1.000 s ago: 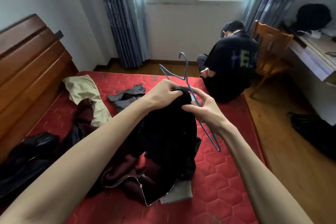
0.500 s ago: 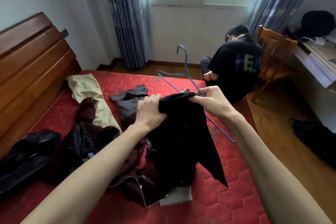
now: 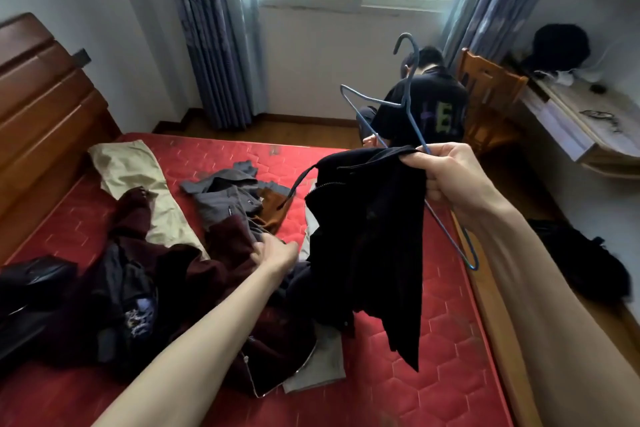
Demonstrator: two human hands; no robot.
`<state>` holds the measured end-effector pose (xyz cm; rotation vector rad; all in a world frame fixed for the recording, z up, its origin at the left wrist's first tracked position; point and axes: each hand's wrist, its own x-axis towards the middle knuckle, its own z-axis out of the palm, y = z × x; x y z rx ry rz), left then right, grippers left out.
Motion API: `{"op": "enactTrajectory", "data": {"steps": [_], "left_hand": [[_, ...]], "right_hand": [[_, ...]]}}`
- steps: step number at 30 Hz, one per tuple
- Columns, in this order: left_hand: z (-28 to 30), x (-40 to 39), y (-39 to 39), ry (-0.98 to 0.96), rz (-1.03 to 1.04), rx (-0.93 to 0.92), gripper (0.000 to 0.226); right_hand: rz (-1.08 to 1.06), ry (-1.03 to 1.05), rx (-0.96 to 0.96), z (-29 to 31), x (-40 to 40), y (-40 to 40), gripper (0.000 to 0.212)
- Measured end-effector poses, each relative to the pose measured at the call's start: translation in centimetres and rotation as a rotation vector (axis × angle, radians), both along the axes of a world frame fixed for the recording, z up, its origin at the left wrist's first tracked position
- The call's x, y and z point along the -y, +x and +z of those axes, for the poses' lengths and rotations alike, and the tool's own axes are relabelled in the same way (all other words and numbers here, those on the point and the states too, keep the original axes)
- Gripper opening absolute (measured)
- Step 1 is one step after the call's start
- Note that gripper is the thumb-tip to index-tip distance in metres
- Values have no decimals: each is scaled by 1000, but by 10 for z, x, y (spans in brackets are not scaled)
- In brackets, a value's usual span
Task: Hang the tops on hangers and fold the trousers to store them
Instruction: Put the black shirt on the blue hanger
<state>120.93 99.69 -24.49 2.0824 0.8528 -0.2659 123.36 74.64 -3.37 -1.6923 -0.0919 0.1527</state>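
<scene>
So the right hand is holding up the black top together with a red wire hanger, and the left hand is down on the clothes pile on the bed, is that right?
Not quite: the wire hanger is blue, not red, as the head view shows. The rest stands: the right hand holds up the black top together with it, and the left hand is down on the clothes pile on the bed.

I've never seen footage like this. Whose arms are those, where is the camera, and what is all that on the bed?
No machine here: a person wears a wide-angle camera on the head, so you look down along their own arms. The right hand grips a black top together with a blue wire hanger, lifted above the bed. The left hand reaches down into the clothes on the red mattress: a maroon jacket, a grey garment and beige trousers. Another person sits beyond the bed, by a wooden chair.
</scene>
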Motion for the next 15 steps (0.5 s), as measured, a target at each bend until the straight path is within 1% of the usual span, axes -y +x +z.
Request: {"op": "enactTrajectory", "data": {"steps": [1,2,3,4,5,7,9,11,12,15], "left_hand": [[-2,9,-4,-158,-161,23,31],[-1,20,-9,-296,-330,30,40],[-1,32,-14,-380,-479,41,55],[-3,43,-17,-390,-572,74,62],[-5,53,-17,-359,-592,155,54],[-6,67,-9,-332,-455,327,28],[-6,64,0,-354,-356,411,25],[0,49,6,-362,-306,478,24],[6,40,10,-373,-273,517,23],[37,24,28,-423,-190,624,18]], "right_hand": [[-4,-5,-9,2,5,1,13],[-10,-3,-11,3,9,3,18],[-19,1,-9,4,14,4,28],[-28,8,-11,5,18,4,36],[-33,12,-14,6,22,4,41],[-54,14,-22,7,33,4,43],[-104,18,-25,3,46,8,36],[-156,-1,-18,-5,62,11,18],[-185,-38,-16,-12,68,13,13],[-230,-248,-19,-50,76,16,28]]}}
